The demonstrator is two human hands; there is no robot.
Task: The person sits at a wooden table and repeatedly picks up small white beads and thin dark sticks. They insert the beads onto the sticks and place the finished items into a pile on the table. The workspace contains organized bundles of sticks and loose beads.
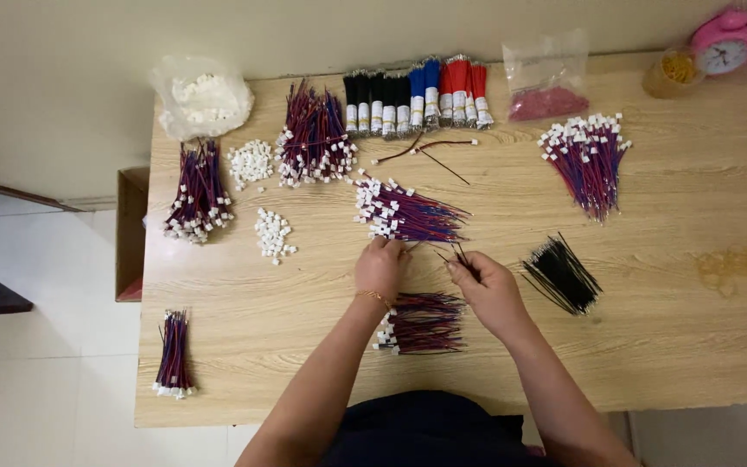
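Left hand (379, 268) fingers curled at wire bundle (408, 214); grip unclear. Right hand (488, 281) pinches black wires (460, 256). Best keep ends aligned, pinch near tips.

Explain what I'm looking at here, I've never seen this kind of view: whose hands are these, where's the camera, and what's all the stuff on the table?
There is one picture, from a camera worn on a person's head, looking straight down at a wooden table. There is no machine, only two bare hands. The left hand touches the near end of a bundle of red-and-blue wires with white plugs. The right hand pinches a few thin dark wires. Between the wrists lies another wire bundle. Around them lie more such bundles, loose white connectors, a pile of black wires, a bag of white parts, banded black, blue and red packs and a pink clock.
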